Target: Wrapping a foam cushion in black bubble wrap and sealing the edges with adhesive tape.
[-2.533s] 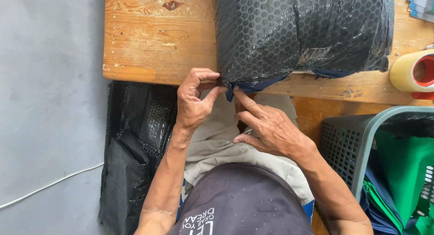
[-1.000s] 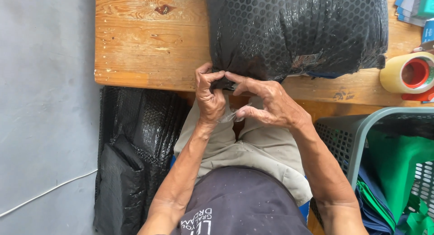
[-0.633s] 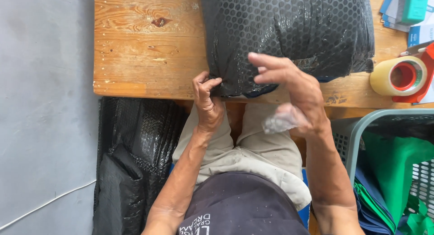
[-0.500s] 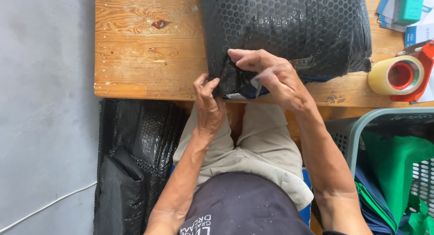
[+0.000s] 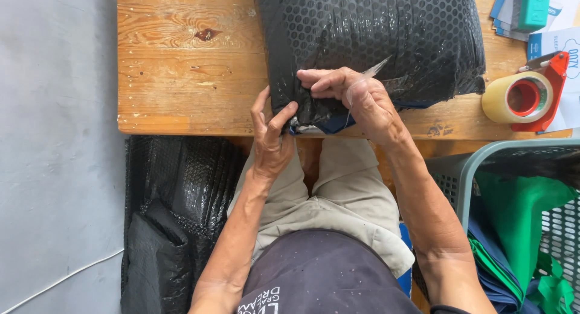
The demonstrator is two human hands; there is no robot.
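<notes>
Pinching the black bubble-wrap parcel at centre frame, both hands gripped it: left hand, right hand; tape dispenser lay right on the desk, green bags filled the basket.

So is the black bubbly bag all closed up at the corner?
Not fully. At the black bubble-wrap parcel's near corner, blue still peeks out under the wrap, where the left hand and right hand pinch it.

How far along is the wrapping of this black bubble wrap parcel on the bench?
Mostly done: the black bubble-wrap parcel is covered on top and sides. In hand: the left hand pinches the near corner flap while the right hand presses a clear tape strip onto it. Left: blue contents show at the near edge; the tape dispenser sits alongside.
</notes>
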